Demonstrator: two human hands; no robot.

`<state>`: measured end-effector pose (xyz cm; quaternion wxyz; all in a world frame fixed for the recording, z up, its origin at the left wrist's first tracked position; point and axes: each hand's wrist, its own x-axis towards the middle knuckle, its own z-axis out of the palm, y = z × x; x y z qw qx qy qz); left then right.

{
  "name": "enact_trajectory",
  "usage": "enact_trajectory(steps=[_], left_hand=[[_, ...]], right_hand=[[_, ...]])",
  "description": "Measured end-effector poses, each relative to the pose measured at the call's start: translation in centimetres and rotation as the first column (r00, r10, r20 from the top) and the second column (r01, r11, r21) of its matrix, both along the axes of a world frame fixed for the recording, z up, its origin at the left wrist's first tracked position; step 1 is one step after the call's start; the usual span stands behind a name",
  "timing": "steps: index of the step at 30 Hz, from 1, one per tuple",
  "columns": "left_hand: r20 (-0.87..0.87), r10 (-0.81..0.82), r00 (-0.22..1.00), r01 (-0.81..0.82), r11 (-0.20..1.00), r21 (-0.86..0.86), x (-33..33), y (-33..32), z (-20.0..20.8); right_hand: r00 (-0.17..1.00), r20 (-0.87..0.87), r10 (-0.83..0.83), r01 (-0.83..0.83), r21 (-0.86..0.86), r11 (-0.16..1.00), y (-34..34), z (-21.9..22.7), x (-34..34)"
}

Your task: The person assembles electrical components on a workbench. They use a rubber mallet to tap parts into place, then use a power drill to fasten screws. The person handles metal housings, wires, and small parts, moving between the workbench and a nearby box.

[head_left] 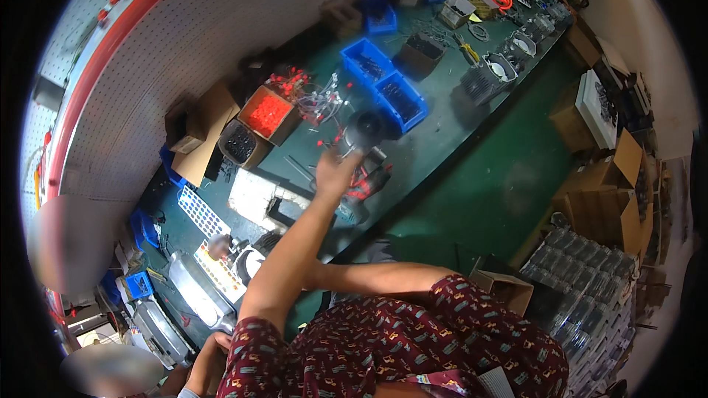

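Observation:
My left hand [335, 174] reaches across the bench with its fingers closed at the near side of a dark round part [364, 130], which is blurred. Just below that hand, on the bench, lies a red and black tool-like object [369, 180] whose kind I cannot make out. My right forearm [376, 280] crosses to the left and passes behind my left forearm, so the right hand is hidden. Close to the crossing, left of my left forearm, are a dark ribbed part and a white ring-shaped part [248, 264].
Blue bins [402, 101] of small dark parts stand beyond my left hand. A carton of red pieces [269, 114] and a white foam block [258, 197] lie to the left. Ribbed grey housings [487, 82] line the bench's right edge. A co-worker's hand [214, 344] is at lower left.

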<state>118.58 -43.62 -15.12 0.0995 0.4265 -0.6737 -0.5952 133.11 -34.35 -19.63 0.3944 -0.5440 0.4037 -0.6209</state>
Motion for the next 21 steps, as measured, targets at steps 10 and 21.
enact_trajectory(steps=[10,21], left_hand=[[0.669,-0.598,0.441,0.896,0.245,-0.371,-14.1,-4.8,-2.6],[0.526,-0.595,0.608,0.792,0.5,-0.35,-9.3,-9.9,4.1]], right_hand=[[0.973,-0.229,-0.024,0.052,0.116,0.992,-0.5,-0.1,2.4],[0.844,-0.537,0.002,0.127,0.203,0.971,0.4,1.6,0.9]])
